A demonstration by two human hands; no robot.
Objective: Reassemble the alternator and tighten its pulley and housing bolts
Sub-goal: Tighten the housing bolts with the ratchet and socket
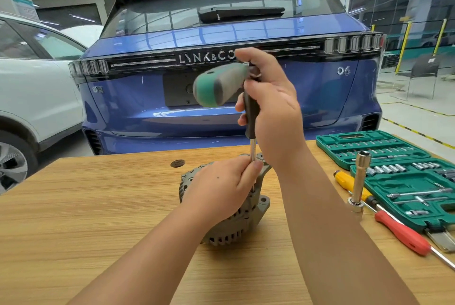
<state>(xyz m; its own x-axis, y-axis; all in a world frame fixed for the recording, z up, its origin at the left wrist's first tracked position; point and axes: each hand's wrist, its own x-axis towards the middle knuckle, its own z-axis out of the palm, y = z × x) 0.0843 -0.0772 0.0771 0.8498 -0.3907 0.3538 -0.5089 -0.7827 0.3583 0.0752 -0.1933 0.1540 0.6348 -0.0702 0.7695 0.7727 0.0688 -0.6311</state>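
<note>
A grey alternator [236, 226] stands on the wooden table [98, 206], mostly covered from above by my left hand [219, 186]. The fingers of that hand curl over the housing and pinch the steel shaft [252, 150] of a driver just above the alternator's mounting ear. My right hand [270, 110] grips the dark neck of the driver, whose green and grey handle [219, 84] sticks out to the left. The shaft runs straight down into the housing; its tip and the bolt are hidden.
An open green socket set case [394, 171] lies at the right. Beside it stand an upright long socket [359, 179], a yellow-handled screwdriver [344, 179] and a red-handled one [403, 233]. A blue car [221, 33] is parked right behind the table, a white one [32, 78] to the left.
</note>
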